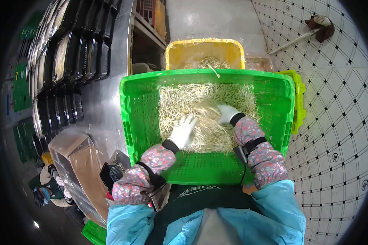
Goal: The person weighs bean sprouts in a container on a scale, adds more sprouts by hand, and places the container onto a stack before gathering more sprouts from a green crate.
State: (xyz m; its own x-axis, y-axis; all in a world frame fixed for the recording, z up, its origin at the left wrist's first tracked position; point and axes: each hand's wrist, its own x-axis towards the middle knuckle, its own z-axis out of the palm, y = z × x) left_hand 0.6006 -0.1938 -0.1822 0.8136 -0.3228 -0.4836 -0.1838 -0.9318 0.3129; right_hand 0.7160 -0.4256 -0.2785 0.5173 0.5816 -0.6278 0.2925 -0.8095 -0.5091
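Pale, thin sprouts (171, 102) lie in a thick layer across the bottom of a large green crate (188, 168). My left hand (182, 130), in a white glove, rests on the sprouts at the left of centre, its fingers spread. At the right of centre, my right hand (227, 114), also gloved in white, touches a blurred clump of sprouts (207, 109). Its fingers are smeared and partly hidden, so its grip cannot be made out. Both hands are inside the crate, a short distance apart.
Behind the crate stands a yellow bin (167, 55) holding more sprouts. Stacked black trays (65, 57) are on the metal table (106, 94) at left. A plastic-wrapped cardboard box (79, 159) stands lower left, near another person (55, 188). A long-handled tool (292, 42) lies at upper right.
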